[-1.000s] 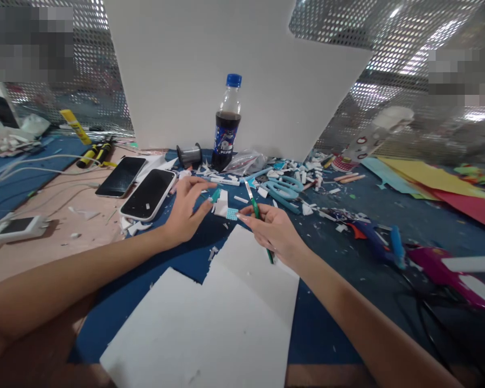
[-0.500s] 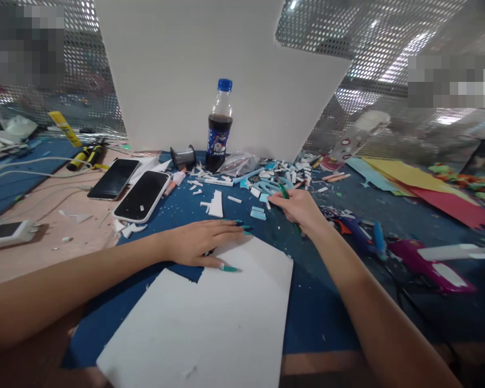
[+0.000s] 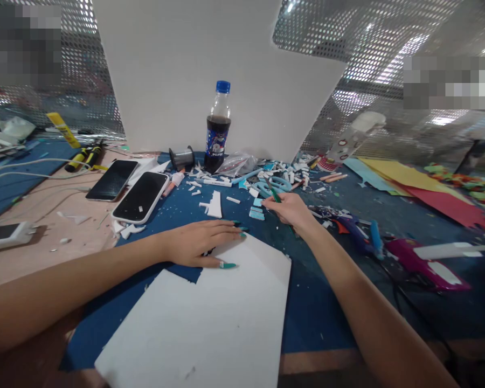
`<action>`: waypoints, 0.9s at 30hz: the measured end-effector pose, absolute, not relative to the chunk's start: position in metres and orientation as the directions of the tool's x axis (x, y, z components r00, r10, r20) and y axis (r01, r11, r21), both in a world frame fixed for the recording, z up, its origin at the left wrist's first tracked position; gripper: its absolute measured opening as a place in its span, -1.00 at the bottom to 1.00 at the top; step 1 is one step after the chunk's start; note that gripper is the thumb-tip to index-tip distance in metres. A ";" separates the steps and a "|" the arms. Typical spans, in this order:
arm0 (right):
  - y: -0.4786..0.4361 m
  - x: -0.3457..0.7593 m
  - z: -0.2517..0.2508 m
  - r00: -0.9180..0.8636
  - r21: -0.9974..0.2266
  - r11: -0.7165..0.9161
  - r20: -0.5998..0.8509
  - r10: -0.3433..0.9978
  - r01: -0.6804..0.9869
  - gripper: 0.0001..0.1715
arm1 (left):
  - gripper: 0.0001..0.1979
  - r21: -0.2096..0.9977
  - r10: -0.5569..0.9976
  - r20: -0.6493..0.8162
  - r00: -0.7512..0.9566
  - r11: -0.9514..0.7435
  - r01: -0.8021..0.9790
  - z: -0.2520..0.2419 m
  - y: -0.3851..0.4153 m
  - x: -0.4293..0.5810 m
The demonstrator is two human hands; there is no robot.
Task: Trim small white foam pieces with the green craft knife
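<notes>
My left hand (image 3: 204, 242) lies flat with its fingers stretched out on the upper part of a white board (image 3: 226, 312), which has a notch in its left side. To the right, my right hand (image 3: 289, 209) is closed around a thin green stick-like tool (image 3: 274, 194). Its fingertips are beside a small light-blue piece (image 3: 257, 202). Just below that piece lie more light-blue pieces (image 3: 256, 214). A white cut piece (image 3: 214, 205) rests on the blue mat beyond my left hand.
A cola bottle (image 3: 217, 132) stands before a large white panel (image 3: 210, 64), near blue scissors (image 3: 277, 185) and scraps. Two phones (image 3: 141, 197) lie left. At right are a purple glue gun (image 3: 424, 264), coloured sheets (image 3: 436, 188) and a spray bottle (image 3: 353, 137).
My right hand has shifted slightly left with the green tool, closer to the light-blue pieces. My left hand remains flat on the board. The whole view has moved a little.
</notes>
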State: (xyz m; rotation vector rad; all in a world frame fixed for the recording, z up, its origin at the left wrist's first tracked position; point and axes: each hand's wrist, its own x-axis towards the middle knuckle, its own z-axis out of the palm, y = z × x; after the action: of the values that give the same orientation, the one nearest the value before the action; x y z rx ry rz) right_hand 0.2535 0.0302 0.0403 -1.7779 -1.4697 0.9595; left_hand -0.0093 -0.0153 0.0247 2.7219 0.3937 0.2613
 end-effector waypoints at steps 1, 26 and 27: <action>0.030 0.254 0.040 0.108 -0.837 -0.179 -0.144 0.984 0.517 -0.82 | -0.37 0.391 0.306 0.128 0.943 -0.890 0.236 0.025 -0.015 -0.009; 0.034 0.260 0.032 0.011 -0.810 -0.016 -0.012 1.000 0.586 -0.69 | -0.38 0.417 0.312 0.138 0.940 -0.879 0.231 0.024 -0.015 -0.010; 0.033 0.260 0.033 0.000 -0.819 -0.015 -0.018 1.000 0.573 -0.67 | -0.38 0.416 0.311 0.137 0.940 -0.880 0.231 0.024 -0.015 -0.010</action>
State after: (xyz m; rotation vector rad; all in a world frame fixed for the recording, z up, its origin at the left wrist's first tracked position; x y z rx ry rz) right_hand 0.2596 0.0334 0.0329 -1.6548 -1.6399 0.8733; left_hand -0.0098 -0.0151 0.0244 2.6936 0.3925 0.2800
